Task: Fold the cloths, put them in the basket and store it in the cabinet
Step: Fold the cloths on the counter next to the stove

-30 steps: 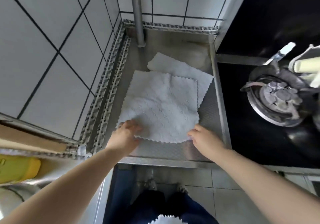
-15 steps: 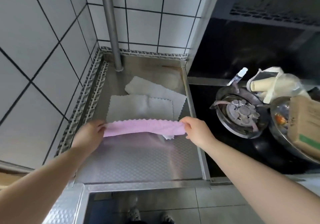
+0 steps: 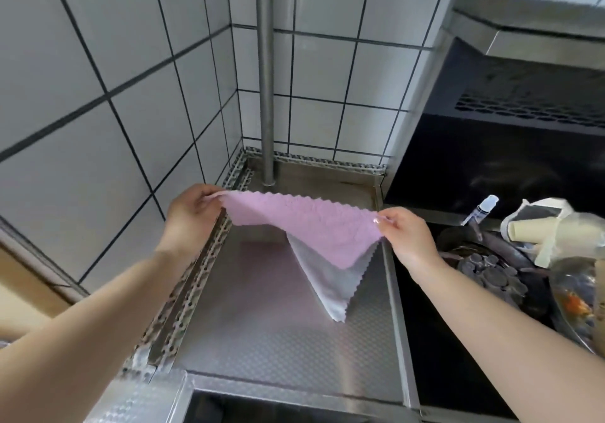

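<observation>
Both hands are up over the steel bench (image 3: 262, 334). The left hand (image 3: 191, 214) pinches one corner of the cloth (image 3: 304, 226) and the right hand (image 3: 404, 236) pinches the other, so it's stretched between them in the air, pink side up. Its white underside hangs down in a point, tip just about at the bench. Metal pipe (image 3: 265, 72) stands in the tiled corner behind.
</observation>
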Action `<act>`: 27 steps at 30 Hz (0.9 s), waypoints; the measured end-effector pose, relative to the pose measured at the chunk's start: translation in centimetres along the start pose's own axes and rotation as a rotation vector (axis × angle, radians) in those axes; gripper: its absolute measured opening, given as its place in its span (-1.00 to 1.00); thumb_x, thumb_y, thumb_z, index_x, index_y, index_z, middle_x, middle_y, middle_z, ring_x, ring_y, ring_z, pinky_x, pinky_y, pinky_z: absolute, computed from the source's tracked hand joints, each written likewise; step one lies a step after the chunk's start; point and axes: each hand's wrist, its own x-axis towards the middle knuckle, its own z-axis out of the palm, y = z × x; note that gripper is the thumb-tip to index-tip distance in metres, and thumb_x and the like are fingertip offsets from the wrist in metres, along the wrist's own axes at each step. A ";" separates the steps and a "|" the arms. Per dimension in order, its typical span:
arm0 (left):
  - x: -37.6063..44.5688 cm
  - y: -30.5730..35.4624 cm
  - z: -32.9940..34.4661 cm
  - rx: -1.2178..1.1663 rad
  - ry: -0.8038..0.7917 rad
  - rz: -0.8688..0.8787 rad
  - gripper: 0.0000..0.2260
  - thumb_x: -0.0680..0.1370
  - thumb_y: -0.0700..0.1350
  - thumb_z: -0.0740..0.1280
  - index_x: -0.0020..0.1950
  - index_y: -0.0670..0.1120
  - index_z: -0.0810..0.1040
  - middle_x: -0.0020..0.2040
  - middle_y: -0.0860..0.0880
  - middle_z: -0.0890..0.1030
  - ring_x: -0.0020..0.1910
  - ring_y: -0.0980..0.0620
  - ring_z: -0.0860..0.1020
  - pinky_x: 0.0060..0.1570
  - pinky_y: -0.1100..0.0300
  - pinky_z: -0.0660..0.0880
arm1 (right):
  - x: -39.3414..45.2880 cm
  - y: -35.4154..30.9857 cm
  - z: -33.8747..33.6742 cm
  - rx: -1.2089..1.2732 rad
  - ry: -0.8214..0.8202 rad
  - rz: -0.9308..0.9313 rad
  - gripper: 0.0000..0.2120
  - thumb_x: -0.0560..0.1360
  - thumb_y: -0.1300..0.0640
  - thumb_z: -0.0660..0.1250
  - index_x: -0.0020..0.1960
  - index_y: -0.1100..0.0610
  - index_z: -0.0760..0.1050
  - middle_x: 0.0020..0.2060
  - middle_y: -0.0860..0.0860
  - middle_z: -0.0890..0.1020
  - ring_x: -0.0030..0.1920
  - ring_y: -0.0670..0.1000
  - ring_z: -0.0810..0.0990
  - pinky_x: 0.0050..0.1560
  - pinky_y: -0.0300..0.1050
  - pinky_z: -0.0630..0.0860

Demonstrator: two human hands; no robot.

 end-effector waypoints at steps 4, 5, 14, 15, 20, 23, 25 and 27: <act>-1.3 0.9 -2.7 -0.001 0.073 0.031 -0.86 0.58 -0.10 0.28 0.11 -0.06 0.55 -0.08 0.08 0.60 -0.09 0.13 0.55 -0.13 0.37 0.40 | -0.6 -1.0 -0.3 0.168 -0.028 -0.005 -0.93 0.54 0.14 0.27 -0.06 0.09 0.52 -0.13 -0.02 0.60 -0.03 0.01 0.59 0.04 -0.07 0.53; -1.8 0.7 -3.2 -0.003 0.078 0.027 -0.88 0.58 -0.09 0.28 0.09 -0.05 0.54 -0.11 0.11 0.60 -0.11 0.16 0.54 -0.16 0.42 0.40 | -0.9 -0.9 -0.1 0.202 -0.062 0.012 -0.93 0.55 0.13 0.27 -0.06 0.08 0.52 -0.11 0.02 0.61 -0.01 0.03 0.61 0.09 -0.03 0.55; -11.7 -7.6 -5.4 0.192 0.012 -0.150 -0.88 0.56 -0.01 0.30 0.00 -0.04 0.53 -0.13 -0.02 0.60 -0.20 -0.01 0.55 -0.23 0.10 0.50 | -8.1 3.5 3.9 -0.132 -0.304 -0.042 -0.86 0.58 0.14 0.20 -0.16 0.02 0.36 -0.37 -0.09 0.44 -0.32 -0.03 0.41 -0.33 -0.17 0.30; -13.2 -8.8 -5.4 0.229 -0.010 -0.181 -0.87 0.55 0.01 0.30 -0.05 -0.04 0.53 -0.15 -0.03 0.59 -0.18 -0.04 0.55 -0.22 0.07 0.50 | -8.9 4.3 4.3 -0.198 -0.352 -0.060 -0.86 0.58 0.13 0.20 -0.15 0.02 0.34 -0.38 -0.11 0.43 -0.33 -0.01 0.41 -0.35 -0.18 0.30; -18.3 -12.2 -5.6 0.360 -0.114 -0.312 -0.80 0.54 0.06 0.29 -0.15 -0.06 0.51 -0.16 -0.02 0.58 -0.13 -0.06 0.55 -0.12 0.01 0.50 | -12.2 6.9 5.0 -0.359 -0.522 -0.078 -0.91 0.60 0.05 0.14 -0.07 0.02 0.29 -0.28 -0.01 0.53 -0.37 -0.04 0.43 -0.39 -0.18 0.30; -19.7 -12.7 -5.3 0.376 -0.093 -0.333 -0.83 0.54 0.04 0.29 -0.11 -0.05 0.53 -0.12 0.04 0.59 -0.11 -0.01 0.55 -0.15 0.08 0.49 | -12.9 7.6 5.4 -0.322 -0.559 -0.029 -0.87 0.60 0.07 0.16 -0.10 0.08 0.31 -0.38 0.01 0.42 -0.41 -0.04 0.34 -0.37 -0.12 0.24; -20.0 -12.5 -4.9 0.385 -0.075 -0.331 -0.85 0.54 0.02 0.30 -0.08 -0.04 0.53 -0.09 0.05 0.57 -0.09 0.02 0.53 -0.16 0.15 0.44 | -12.8 8.0 5.7 -0.289 -0.552 0.009 -0.88 0.59 0.11 0.18 -0.10 0.13 0.34 -0.40 0.01 0.38 -0.39 -0.04 0.31 -0.35 -0.12 0.21; -20.0 -12.7 -4.6 0.383 -0.052 -0.332 -0.87 0.54 0.01 0.31 -0.09 -0.04 0.52 -0.11 0.05 0.56 -0.09 0.03 0.52 -0.17 0.18 0.40 | -12.3 8.3 6.1 -0.255 -0.544 0.052 -0.90 0.58 0.16 0.19 -0.09 0.17 0.36 -0.39 0.00 0.39 -0.37 -0.04 0.31 -0.35 -0.12 0.22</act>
